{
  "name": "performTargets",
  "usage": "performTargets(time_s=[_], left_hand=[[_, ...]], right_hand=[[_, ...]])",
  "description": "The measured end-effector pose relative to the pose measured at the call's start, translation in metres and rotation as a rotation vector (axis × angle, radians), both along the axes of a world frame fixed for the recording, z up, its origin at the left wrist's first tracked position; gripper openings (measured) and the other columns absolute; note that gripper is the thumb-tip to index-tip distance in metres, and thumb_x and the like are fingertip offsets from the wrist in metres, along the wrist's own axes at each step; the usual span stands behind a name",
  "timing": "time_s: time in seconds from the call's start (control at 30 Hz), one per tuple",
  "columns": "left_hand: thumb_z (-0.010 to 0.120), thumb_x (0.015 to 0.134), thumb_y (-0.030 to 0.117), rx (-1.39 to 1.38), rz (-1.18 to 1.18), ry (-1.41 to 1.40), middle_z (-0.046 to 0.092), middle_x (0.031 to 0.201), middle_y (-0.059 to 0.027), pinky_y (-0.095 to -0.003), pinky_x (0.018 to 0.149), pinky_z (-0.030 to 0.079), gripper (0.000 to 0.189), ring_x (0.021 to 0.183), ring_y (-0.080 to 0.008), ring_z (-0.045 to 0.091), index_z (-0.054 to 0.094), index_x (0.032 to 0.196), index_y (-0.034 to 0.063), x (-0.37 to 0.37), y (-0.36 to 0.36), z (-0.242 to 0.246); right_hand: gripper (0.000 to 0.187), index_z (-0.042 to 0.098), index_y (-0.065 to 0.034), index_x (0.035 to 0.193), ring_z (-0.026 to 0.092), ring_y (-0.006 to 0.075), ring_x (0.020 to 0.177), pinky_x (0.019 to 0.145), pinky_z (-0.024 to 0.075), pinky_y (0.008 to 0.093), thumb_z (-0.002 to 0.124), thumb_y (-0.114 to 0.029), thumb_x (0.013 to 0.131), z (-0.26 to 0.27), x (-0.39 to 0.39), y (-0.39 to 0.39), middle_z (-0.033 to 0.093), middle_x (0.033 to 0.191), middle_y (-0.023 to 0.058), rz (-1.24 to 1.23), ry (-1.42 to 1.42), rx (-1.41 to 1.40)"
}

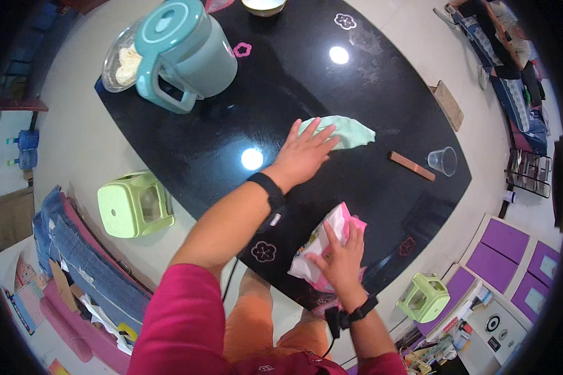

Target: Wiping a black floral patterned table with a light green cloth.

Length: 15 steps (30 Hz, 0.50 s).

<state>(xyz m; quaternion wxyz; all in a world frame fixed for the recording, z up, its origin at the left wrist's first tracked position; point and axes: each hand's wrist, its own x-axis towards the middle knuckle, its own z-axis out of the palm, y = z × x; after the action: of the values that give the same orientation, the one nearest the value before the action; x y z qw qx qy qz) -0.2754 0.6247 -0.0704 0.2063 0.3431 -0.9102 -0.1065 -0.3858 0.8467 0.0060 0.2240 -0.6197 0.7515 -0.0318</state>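
Observation:
My left hand [305, 154] lies palm down with its fingers spread over the left end of a pale green cloth [352, 132]. The cloth rests crumpled on the glossy black tabletop [281, 89]. Lower down, near the table's front corner, my right hand [341, 255] grips a pink and white soft plastic packet [316, 241], thumb on the left and fingers across its top. The packet bears printing, and its right side is partly hidden by the hand. Black bands circle both wrists.
A teal-lidded pitcher [201, 56] stands far left, before a clear bowl [110, 70] with pale contents. Another bowl [264, 5] sits at the back. To the right lie a brown wooden bar [412, 166] and a clear plastic cup [442, 161]. Green stools [122, 208] flank the table; a person sits beyond.

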Motion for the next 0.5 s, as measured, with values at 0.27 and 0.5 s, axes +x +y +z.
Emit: performTargets(time_s=[0.27,0.5], left_hand=[[0.062,0.073,0.009,0.292,0.021,0.167,0.057,0.1,-0.0106,-0.0381,0.078,0.045,0.043,0.09,-0.0285,0.054,0.06,0.115,0.0097,0.046,0.007,-0.02],[0.061,0.077,0.012,0.178,0.543,0.118,0.054,0.114,-0.0161,-0.0379,0.086,0.043,0.039,0.1,-0.0293,0.052,0.061,0.116,0.0113,0.299,-0.024,-0.01]], right_hand=[[0.074,0.059,-0.0208,0.12,0.018,0.0472,0.134,0.106,0.0174,0.0584,0.077,-0.056,0.058,-0.032,0.021,0.007,0.029,0.14,0.0259,-0.142,0.093,-0.013],[0.069,0.062,-0.0159,0.111,0.013,0.0481,0.135,0.108,0.0162,0.057,0.082,-0.05,0.054,-0.034,0.01,0.014,0.025,0.143,0.0235,-0.254,-0.031,-0.069]])
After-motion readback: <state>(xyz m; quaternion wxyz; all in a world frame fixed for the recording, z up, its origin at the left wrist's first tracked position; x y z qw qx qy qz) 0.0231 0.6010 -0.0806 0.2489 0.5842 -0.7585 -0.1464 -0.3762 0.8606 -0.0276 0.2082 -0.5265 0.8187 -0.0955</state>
